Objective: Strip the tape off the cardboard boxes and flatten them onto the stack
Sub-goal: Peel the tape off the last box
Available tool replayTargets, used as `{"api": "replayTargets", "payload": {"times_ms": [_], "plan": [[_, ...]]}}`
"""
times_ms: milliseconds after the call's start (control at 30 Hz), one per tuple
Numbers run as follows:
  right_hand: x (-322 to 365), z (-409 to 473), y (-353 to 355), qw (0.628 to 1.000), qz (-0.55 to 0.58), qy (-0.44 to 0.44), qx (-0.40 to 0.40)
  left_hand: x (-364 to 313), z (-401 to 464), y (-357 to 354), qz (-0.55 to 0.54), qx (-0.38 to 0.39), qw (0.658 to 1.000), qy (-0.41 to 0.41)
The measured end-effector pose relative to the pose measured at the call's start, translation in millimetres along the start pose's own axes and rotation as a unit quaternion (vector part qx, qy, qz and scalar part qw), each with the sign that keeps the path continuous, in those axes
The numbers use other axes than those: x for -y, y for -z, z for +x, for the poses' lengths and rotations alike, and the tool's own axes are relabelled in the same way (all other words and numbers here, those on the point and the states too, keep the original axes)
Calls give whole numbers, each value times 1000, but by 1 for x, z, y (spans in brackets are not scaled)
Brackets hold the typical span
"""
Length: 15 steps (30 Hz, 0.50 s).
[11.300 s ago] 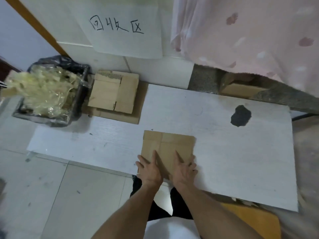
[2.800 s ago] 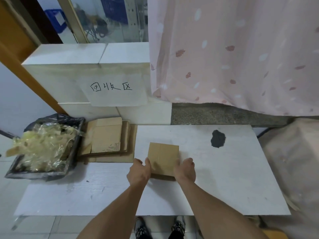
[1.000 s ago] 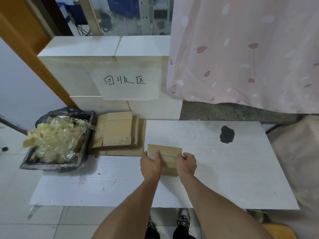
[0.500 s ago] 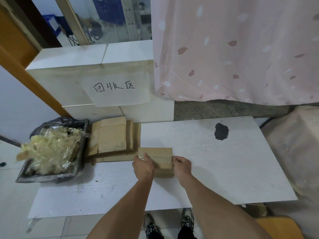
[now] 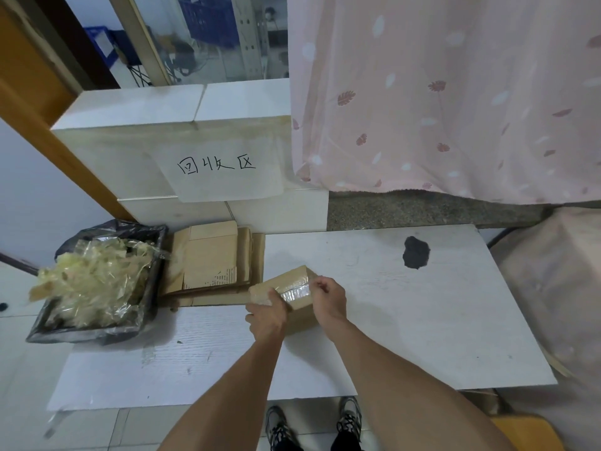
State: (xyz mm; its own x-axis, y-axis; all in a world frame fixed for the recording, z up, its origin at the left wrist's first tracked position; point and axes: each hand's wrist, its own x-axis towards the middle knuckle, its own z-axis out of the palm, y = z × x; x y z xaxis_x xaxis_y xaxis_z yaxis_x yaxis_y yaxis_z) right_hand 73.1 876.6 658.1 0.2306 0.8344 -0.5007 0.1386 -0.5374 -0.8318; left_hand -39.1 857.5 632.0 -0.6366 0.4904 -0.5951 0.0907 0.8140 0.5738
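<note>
Nearest, the left hand (image 5: 267, 315) grips the small cardboard box (image 5: 294, 296) at its 9 o'clock end, on the white bench (image 5: 406, 320). At 3 o'clock the right hand (image 5: 328, 297) pinches the glossy tape (image 5: 294, 291) on top. The box looks light and stiff; the tape is best lifted at its edge. Beyond, at 10 o'clock, lies the flattened stack (image 5: 211, 258).

The cardboard box (image 5: 286, 284) now sits tilted and turned — right hand (image 5: 328, 297) has shifted onto its taped top.
</note>
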Motion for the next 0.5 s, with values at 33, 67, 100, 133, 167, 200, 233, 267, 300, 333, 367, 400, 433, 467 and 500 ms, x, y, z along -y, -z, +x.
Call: {"api": "replayTargets", "payload": {"times_ms": [33, 67, 100, 133, 167, 200, 233, 267, 300, 333, 367, 400, 433, 467, 500], "plan": [[5, 0, -2, 1000, -11, 15, 5, 0, 2, 2, 15, 8, 1000, 15], [9, 1, -4, 999, -22, 29, 12, 0, 3, 3, 43, 21, 999, 19], [15, 0, -7, 998, -38, 44, 21, 1, 4, 5, 75, 37, 996, 16], [19, 0, -11, 996, -63, 59, 31, 2, 3, 5, 100, 53, 994, 10], [21, -1, -15, 992, -90, 74, 40, 1, 0, 4, 116, 62, 991, 2], [22, -2, -20, 989, -113, 85, 48, 0, -3, 3, 125, 63, 990, -11], [21, -4, -24, 987, -125, 92, 51, -1, -7, 0, 115, 53, 991, -31], [19, -6, -28, 986, -128, 96, 49, -2, -9, -1, 87, 36, 994, -53], [15, -7, -30, 986, -127, 101, 43, -2, -10, -1, 59, 14, 995, -83], [12, -8, -30, 986, -126, 107, 35, -1, -11, 2, 45, 1, 991, -127], [9, -9, -30, 985, -127, 113, 32, 2, -10, 8, 45, -4, 984, -174], [7, -9, -29, 984, -132, 115, 31, 7, -8, 13, 47, -2, 974, -220], [5, -9, -28, 982, -143, 115, 34, 10, -5, 19, 47, 12, 965, -256], [4, -8, -27, 979, -161, 117, 35, 14, -3, 24, 52, 33, 956, -287], [1, -6, -25, 972, -193, 126, 35, 17, -3, 27, 64, 57, 945, -316]]}}
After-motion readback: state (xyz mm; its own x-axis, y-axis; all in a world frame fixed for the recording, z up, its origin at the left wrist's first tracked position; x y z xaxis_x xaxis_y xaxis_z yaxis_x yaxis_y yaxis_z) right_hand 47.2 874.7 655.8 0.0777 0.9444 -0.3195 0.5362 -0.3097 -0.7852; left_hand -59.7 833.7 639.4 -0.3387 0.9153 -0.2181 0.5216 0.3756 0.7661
